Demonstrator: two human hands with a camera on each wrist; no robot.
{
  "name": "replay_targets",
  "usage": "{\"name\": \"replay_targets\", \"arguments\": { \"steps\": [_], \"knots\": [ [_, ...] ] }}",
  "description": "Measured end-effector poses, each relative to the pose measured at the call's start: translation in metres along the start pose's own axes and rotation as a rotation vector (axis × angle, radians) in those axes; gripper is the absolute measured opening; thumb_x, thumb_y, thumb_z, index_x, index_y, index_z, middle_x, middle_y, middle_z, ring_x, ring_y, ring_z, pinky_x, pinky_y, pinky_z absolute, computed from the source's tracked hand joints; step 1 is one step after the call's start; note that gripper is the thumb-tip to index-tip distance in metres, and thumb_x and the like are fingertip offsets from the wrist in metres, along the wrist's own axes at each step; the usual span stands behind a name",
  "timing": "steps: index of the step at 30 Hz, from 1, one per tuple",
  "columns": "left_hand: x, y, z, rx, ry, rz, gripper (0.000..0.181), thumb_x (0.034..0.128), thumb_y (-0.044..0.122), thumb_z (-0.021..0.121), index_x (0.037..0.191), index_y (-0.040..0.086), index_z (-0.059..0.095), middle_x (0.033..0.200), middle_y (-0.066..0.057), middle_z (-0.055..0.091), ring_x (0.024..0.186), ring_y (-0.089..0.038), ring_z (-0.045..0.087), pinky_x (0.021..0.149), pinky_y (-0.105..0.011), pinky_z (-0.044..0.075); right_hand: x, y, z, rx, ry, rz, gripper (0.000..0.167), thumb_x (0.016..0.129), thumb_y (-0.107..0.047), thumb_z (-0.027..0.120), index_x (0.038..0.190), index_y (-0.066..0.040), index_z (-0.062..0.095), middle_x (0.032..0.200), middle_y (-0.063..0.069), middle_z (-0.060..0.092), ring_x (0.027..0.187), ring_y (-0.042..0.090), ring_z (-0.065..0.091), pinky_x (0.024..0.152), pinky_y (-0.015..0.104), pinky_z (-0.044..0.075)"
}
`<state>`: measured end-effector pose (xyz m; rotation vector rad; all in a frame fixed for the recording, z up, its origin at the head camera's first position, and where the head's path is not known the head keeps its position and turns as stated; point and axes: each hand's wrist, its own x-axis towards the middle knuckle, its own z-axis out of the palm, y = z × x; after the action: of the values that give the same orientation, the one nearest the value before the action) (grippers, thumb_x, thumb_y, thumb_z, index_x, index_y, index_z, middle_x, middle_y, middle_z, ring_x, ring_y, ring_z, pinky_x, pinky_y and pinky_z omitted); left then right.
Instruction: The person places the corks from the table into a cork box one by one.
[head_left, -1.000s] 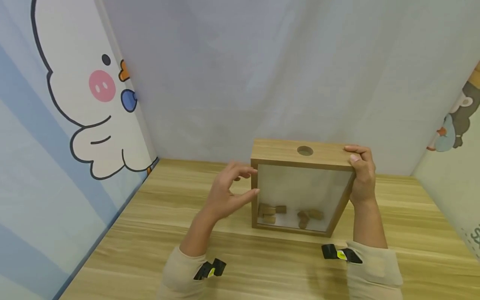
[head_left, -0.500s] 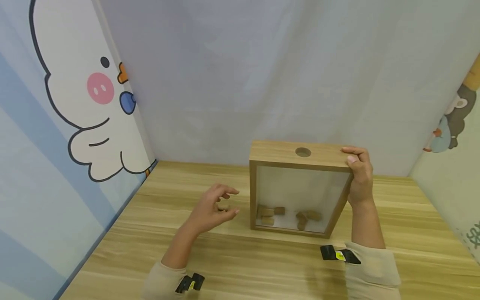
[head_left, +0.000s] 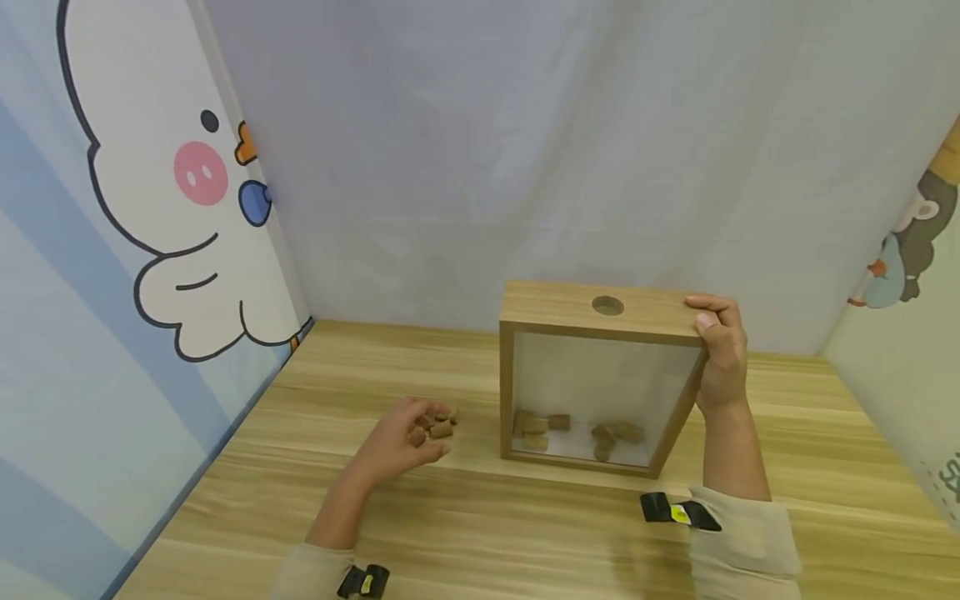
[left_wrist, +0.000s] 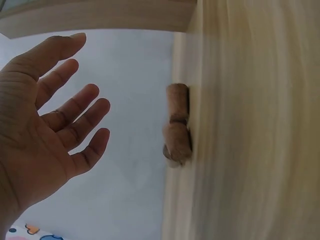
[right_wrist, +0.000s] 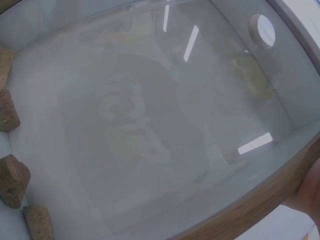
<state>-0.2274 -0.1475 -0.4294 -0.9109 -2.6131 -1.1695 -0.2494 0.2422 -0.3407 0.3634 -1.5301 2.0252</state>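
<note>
A wooden shadow box (head_left: 555, 307) with a clear front stands upright on the table, a round hole (head_left: 607, 306) in its top. Several wine corks (head_left: 536, 425) lie at the bottom inside; the right wrist view shows some of these corks (right_wrist: 13, 182) close up. My right hand (head_left: 722, 358) grips the box's top right corner. To the left of the box, my left hand (head_left: 390, 442) hovers over a small pile of loose corks (head_left: 441, 429), fingers and thumb apart. In the left wrist view that hand (left_wrist: 50, 120) holds nothing, with the corks (left_wrist: 177, 102) beyond its fingertips.
The wood-grain table (head_left: 525, 533) runs back to a pale curtain (head_left: 480, 167). A cartoon-printed panel (head_left: 82, 375) borders the left side, and another printed panel (head_left: 885, 367) the right.
My left hand has moved from the box's left edge down and left to the loose corks, uncovering them. The right hand keeps its grip on the box, which stays in place.
</note>
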Motion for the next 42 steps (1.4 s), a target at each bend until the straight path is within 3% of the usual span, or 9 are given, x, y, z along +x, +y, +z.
{"name": "replay_targets", "arguments": {
  "steps": [11,19,22,27,34,42],
  "knots": [
    [-0.016,-0.036,-0.005,-0.056,-0.040,-0.103,0.044,0.0787,0.010,0.075,0.119,0.008,0.059,0.111,-0.015,0.059,0.099,-0.034,0.054,0.082,-0.049,0.045,0.000,0.000,0.000,0.005,-0.002,0.004,0.023,0.085,-0.018,0.044,0.099,-0.012,0.061,0.109,0.010,0.045,0.091,0.023,0.042,0.072,0.036,0.032],
    [-0.021,-0.052,-0.010,-0.113,-0.105,-0.296,0.051,0.0767,0.012,0.077,0.122,0.003,0.057,0.119,-0.016,0.054,0.107,-0.037,0.050,0.083,-0.047,0.045,0.000,0.001,-0.001,0.004,-0.012,0.007,0.024,0.085,-0.019,0.044,0.099,-0.012,0.061,0.110,0.010,0.045,0.092,0.023,0.042,0.072,0.036,0.033],
    [-0.020,-0.058,-0.011,-0.111,-0.136,-0.336,0.052,0.0760,0.013,0.078,0.122,0.003,0.057,0.120,-0.017,0.053,0.106,-0.037,0.050,0.081,-0.047,0.046,0.000,0.001,0.000,-0.003,-0.008,0.010,0.024,0.084,-0.019,0.044,0.099,-0.012,0.061,0.111,0.010,0.045,0.092,0.024,0.041,0.072,0.037,0.032],
    [-0.015,-0.065,-0.010,-0.049,-0.180,-0.354,0.055,0.0728,0.011,0.078,0.123,0.006,0.057,0.109,-0.013,0.058,0.100,-0.031,0.054,0.079,-0.046,0.046,0.000,0.001,0.000,-0.009,-0.001,0.010,0.023,0.085,-0.019,0.044,0.100,-0.012,0.061,0.111,0.010,0.045,0.092,0.024,0.041,0.072,0.036,0.032],
    [-0.009,-0.060,-0.012,-0.027,-0.227,-0.401,0.050,0.0726,0.003,0.075,0.120,0.010,0.061,0.095,-0.009,0.059,0.088,-0.026,0.055,0.073,-0.044,0.047,0.000,-0.001,0.001,-0.010,-0.006,0.010,0.024,0.085,-0.019,0.044,0.100,-0.012,0.061,0.110,0.010,0.045,0.092,0.023,0.041,0.073,0.037,0.032],
    [-0.010,-0.064,-0.012,-0.035,-0.208,-0.313,0.033,0.0725,0.000,0.075,0.103,0.006,0.063,0.085,-0.006,0.061,0.083,-0.023,0.058,0.070,-0.039,0.047,-0.001,-0.002,0.002,0.001,0.006,0.002,0.023,0.085,-0.017,0.044,0.099,-0.013,0.062,0.109,0.009,0.046,0.091,0.022,0.042,0.072,0.033,0.033]
  ]
}}
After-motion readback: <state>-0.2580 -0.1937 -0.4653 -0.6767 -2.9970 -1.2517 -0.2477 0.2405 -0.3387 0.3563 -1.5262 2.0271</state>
